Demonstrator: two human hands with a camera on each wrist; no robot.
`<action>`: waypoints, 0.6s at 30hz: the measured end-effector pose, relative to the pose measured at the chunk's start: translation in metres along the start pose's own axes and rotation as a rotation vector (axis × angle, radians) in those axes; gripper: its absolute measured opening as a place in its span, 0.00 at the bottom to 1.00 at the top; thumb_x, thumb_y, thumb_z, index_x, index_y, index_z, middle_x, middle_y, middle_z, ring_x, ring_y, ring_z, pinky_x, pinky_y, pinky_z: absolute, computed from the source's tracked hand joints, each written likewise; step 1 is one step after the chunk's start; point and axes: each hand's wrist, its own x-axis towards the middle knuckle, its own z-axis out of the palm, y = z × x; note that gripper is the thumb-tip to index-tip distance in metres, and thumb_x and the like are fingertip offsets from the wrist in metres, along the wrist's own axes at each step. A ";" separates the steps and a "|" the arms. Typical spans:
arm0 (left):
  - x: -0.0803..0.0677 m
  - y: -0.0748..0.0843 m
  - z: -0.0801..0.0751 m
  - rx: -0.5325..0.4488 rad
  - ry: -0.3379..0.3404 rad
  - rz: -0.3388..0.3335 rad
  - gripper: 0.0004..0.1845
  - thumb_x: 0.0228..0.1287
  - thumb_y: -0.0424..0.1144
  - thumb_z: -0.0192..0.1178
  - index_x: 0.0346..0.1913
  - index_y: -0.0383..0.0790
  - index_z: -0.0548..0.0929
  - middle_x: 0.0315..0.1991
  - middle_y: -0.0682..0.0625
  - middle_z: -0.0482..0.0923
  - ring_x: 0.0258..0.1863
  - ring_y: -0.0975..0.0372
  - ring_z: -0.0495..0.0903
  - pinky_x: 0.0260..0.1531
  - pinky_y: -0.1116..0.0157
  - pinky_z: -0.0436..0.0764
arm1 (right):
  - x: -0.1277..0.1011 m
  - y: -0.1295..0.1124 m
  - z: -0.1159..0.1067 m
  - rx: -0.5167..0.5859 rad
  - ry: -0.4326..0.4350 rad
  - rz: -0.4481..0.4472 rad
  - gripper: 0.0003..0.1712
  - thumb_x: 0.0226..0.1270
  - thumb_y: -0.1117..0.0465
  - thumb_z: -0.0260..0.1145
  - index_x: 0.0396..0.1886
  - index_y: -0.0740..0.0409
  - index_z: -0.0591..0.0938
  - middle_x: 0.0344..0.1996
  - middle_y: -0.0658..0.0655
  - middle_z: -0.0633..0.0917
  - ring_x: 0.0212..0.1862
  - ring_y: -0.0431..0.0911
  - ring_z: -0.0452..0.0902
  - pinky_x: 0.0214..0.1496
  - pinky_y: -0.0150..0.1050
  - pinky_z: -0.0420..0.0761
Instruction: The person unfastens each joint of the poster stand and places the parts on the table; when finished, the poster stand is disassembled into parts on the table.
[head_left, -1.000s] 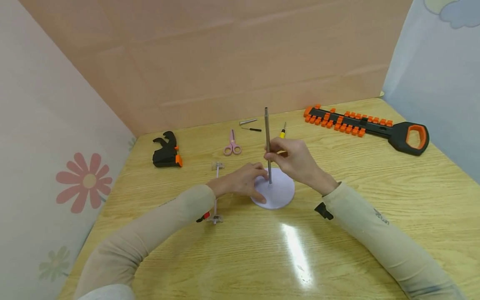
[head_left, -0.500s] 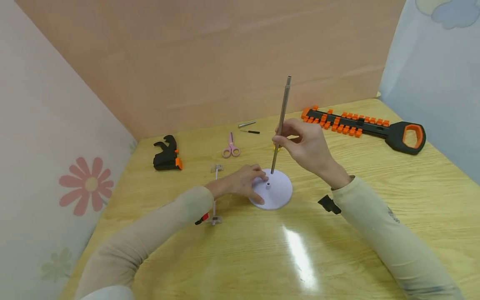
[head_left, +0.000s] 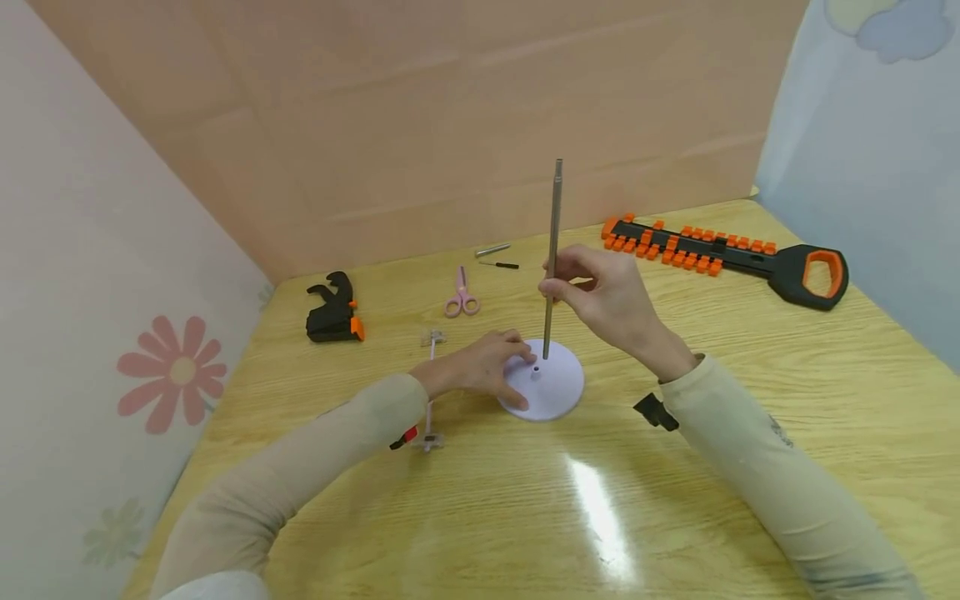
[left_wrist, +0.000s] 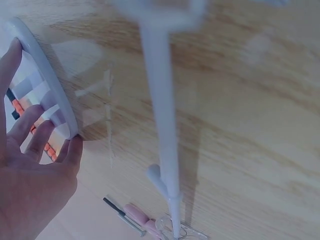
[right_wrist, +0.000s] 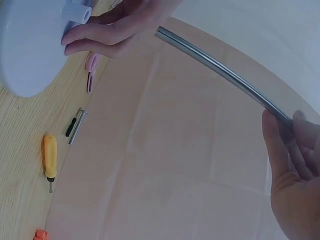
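Observation:
A round white base disc with a small socket at its centre lies on the wooden table. My left hand rests flat on the disc's left edge, fingers straight. My right hand pinches a long grey metal rod near its lower half and holds it nearly upright, its bottom end hovering just above and right of the socket. In the right wrist view the rod runs from my fingers toward the disc.
On the table behind are pink scissors, a black and orange clamp, a small metal pin, a black bit, and an orange and black saw-like tool. A clear plastic rod piece lies by my left forearm. Walls enclose three sides.
My right hand lifted the rod out of the disc's socket, tilted it, then brought it back near upright just above the socket. My left hand stayed on the disc.

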 end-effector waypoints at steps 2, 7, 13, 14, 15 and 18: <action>-0.001 0.000 0.000 -0.003 0.003 0.009 0.37 0.47 0.56 0.72 0.60 0.45 0.76 0.56 0.50 0.66 0.54 0.56 0.65 0.52 0.64 0.69 | 0.000 0.000 0.000 0.006 0.000 0.012 0.12 0.50 0.76 0.71 0.36 0.69 0.81 0.27 0.56 0.86 0.27 0.44 0.83 0.29 0.31 0.81; -0.001 0.001 0.000 -0.003 0.015 0.014 0.37 0.47 0.55 0.72 0.60 0.44 0.76 0.56 0.49 0.67 0.53 0.56 0.65 0.51 0.65 0.69 | -0.002 0.000 0.000 0.053 -0.014 0.060 0.23 0.50 0.77 0.70 0.48 0.72 0.75 0.27 0.58 0.86 0.27 0.45 0.83 0.30 0.33 0.82; -0.003 0.001 0.002 -0.005 0.013 -0.020 0.37 0.48 0.55 0.72 0.61 0.45 0.76 0.56 0.50 0.66 0.52 0.57 0.65 0.50 0.66 0.69 | -0.002 0.002 0.002 0.082 -0.012 0.028 0.21 0.49 0.80 0.69 0.44 0.71 0.74 0.27 0.59 0.85 0.28 0.44 0.83 0.30 0.34 0.82; -0.003 0.001 0.002 -0.010 0.011 -0.026 0.37 0.48 0.55 0.72 0.61 0.45 0.76 0.57 0.50 0.66 0.53 0.57 0.65 0.50 0.66 0.69 | -0.002 0.002 0.002 0.081 -0.012 0.013 0.19 0.49 0.80 0.69 0.42 0.71 0.76 0.27 0.59 0.85 0.28 0.45 0.83 0.31 0.34 0.82; -0.004 0.001 0.001 -0.011 0.009 -0.031 0.37 0.48 0.55 0.72 0.61 0.45 0.76 0.57 0.50 0.66 0.53 0.57 0.65 0.51 0.66 0.69 | -0.001 0.003 0.003 0.079 -0.012 0.000 0.16 0.49 0.80 0.69 0.40 0.71 0.77 0.28 0.59 0.85 0.28 0.45 0.83 0.31 0.34 0.82; -0.006 0.001 0.001 -0.010 0.003 -0.044 0.37 0.48 0.55 0.72 0.62 0.45 0.75 0.58 0.50 0.65 0.54 0.57 0.64 0.51 0.66 0.69 | 0.000 0.004 0.004 0.087 -0.015 -0.021 0.12 0.50 0.80 0.68 0.36 0.72 0.81 0.29 0.59 0.85 0.28 0.45 0.83 0.31 0.34 0.82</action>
